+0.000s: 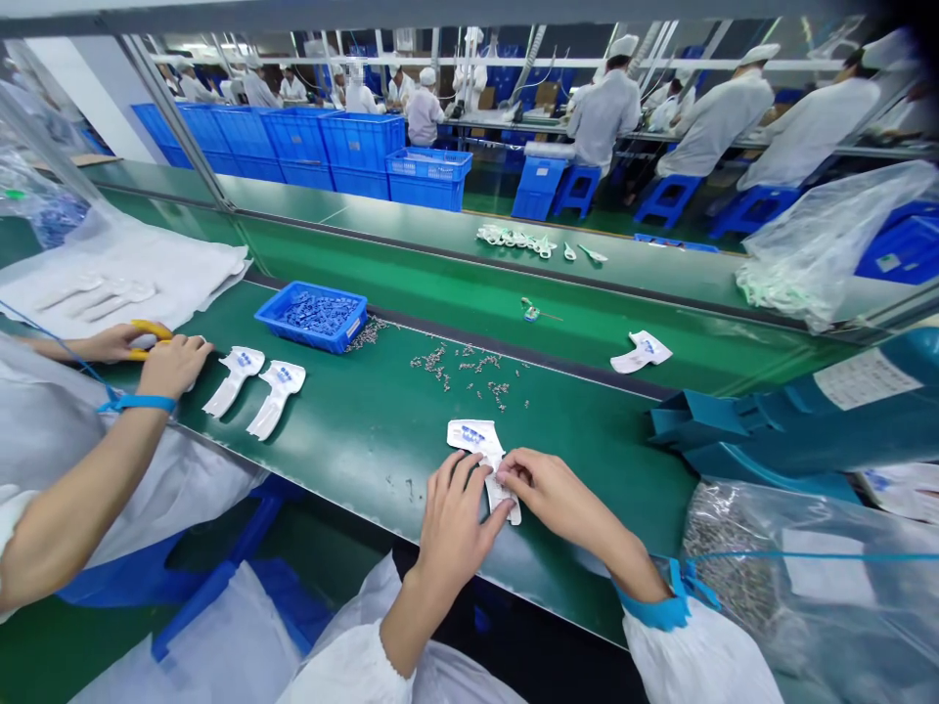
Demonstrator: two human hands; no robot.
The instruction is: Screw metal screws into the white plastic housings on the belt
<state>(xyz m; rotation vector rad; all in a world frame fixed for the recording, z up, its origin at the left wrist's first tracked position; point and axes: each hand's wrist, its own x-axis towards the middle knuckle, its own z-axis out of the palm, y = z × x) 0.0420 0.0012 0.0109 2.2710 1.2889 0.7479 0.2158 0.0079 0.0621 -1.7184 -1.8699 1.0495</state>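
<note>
White gown sleeves point(344, 675) filled the bottom of the view, and two bare forearms reached from them onto a long green conveyor belt point(352, 430). The left wrist crossed the belt's near edge, while the right forearm came in from the lower right, its blue cuff just off the belt. To the right stood a teal plastic housing point(740, 430), just beyond the right forearm, and a clear plastic bag of small metal parts point(740, 557) sat below it. Farther up the belt was a blue plastic crate point(312, 315).

Both hands were close together, the left hand point(455, 518) with its fingers angled up and the right hand point(561, 494) with its fingers pointing left. Between them they pinched the narrow stem of a white printed piece point(469, 437), which lay flat on the belt with its wide blue-marked head facing away. Open belt spread to the left of the hands, with only a few specks on it. Loose metal bits point(469, 364) lay scattered ahead, well apart from them. Farther left, a co-worker's hands point(174, 367) worked yellow-handled snips point(151, 337), near two white pieces point(235, 376).
</note>
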